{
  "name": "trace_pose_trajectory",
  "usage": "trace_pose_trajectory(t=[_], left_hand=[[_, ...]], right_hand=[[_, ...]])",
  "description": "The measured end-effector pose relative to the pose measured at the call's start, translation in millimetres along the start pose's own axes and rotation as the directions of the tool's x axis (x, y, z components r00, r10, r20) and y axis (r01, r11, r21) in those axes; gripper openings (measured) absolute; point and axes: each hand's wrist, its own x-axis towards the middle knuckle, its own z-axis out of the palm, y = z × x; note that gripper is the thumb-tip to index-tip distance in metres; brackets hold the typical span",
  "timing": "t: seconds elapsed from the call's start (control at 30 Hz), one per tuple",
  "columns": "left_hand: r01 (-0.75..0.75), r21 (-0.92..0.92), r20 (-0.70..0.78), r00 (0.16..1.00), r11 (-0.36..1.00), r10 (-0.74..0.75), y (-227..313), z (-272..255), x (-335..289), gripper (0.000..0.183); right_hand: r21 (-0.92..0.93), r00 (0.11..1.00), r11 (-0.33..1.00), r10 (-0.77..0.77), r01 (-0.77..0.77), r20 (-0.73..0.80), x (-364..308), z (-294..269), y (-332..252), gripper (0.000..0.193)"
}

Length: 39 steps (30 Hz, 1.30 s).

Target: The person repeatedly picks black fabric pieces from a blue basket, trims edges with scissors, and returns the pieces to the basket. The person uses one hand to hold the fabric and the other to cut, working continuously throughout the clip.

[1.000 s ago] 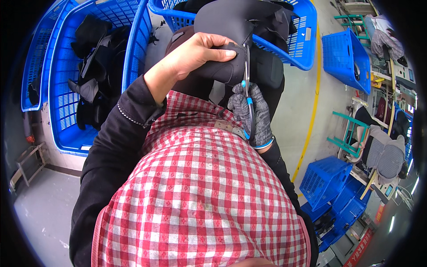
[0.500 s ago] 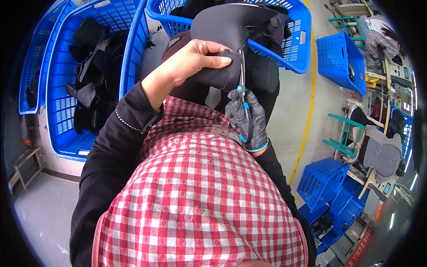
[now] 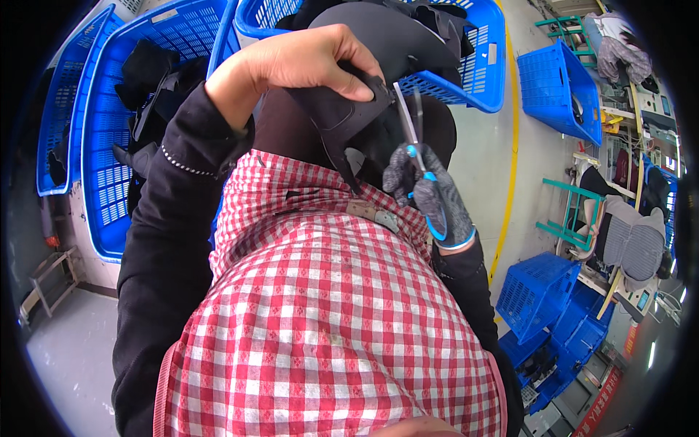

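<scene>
My bare left hand (image 3: 313,69) pinches the upper edge of a black sheet-like piece (image 3: 338,116), thumb on top, and the piece hangs down over my lap. A grey knitted glove covers my right hand (image 3: 429,193), which is wrapped round the blue-and-black handles of a pair of scissors (image 3: 408,124). The scissor blades point up and away from me, slightly parted, just right of the piece's edge. Behind the piece, more black padded material (image 3: 393,44) lies across the rim of a blue basket.
Black pieces fill a large blue crate (image 3: 105,211) on the left. The blue basket (image 3: 495,65) stands ahead of my knees. To the right, a yellow floor line (image 3: 512,167) runs past another blue crate (image 3: 553,87), and people sit at work benches beyond.
My left hand has lifted and turned the black piece, which now hangs looser. My right hand has drawn the scissors right and a little down, off the edge, and the blades have parted.
</scene>
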Motion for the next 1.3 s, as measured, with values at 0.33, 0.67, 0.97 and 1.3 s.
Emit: trace_pose_trajectory(t=[0.33,0.67,0.97,1.3], left_hand=[[0.092,-0.125,-0.011,0.996,0.988,-0.094,-15.8,3.0,-5.6,0.028],[0.027,-0.142,0.026,0.999,0.989,-0.024,-21.1,2.4,-2.8,0.029],[0.059,-0.142,0.064,0.997,0.988,-0.05,-20.4,4.3,0.4,0.03],[0.125,0.161,-0.252,0.964,0.979,-0.082,6.9,20.9,-12.9,0.029]], right_hand=[[-0.415,0.988,0.898,-0.118,0.147,0.096,7.6,9.6,12.8,0.041],[-0.517,0.998,0.856,-0.023,-0.015,-0.066,5.9,18.1,-8.7,0.073],[-0.354,0.996,0.935,0.046,-0.014,0.081,8.4,-7.9,-29.4,0.031],[-0.976,0.971,0.162,-0.212,0.144,0.108,2.9,3.1,-46.5,0.047]])
